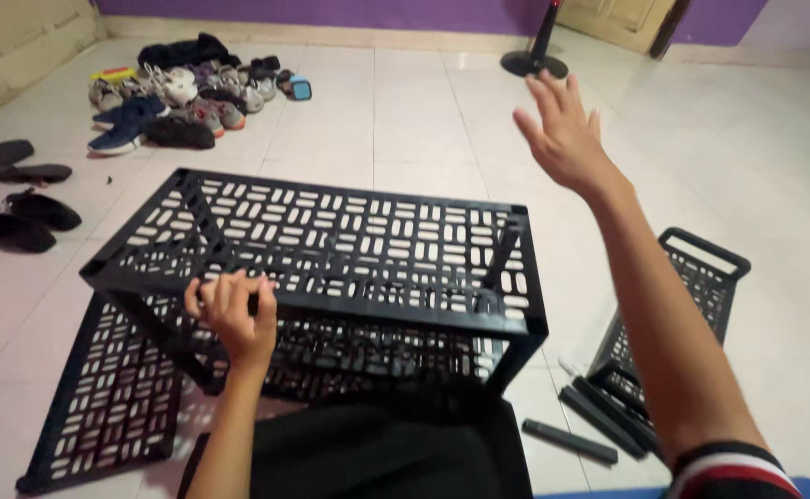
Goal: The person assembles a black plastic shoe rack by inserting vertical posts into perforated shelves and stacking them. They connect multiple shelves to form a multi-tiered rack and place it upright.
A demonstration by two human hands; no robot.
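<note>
I see the black slotted plastic rack (331, 268) sitting in the middle of the frame on the pale tiled floor (405, 111), its perforated top shelf level and a second shelf showing underneath. At its lower left a loose slotted panel (109, 397) leans out from the frame toward the floor. My left hand (234, 314) is curled over the near front edge of the top shelf, fingers clenched on the rim. My right hand (564, 134) is raised in the upper right of the frame, fingers spread and released, holding nothing and well apart from the rack. At lower right, more black slotted panels (677, 314) lie stacked on the floor, with a short black bar (569, 441) just beside them. In the upper left a pile of shoes (183, 97) lies on the tiles, with dark sandals (26, 217) along the left edge. A fan base (534, 63) stands at top centre.
</note>
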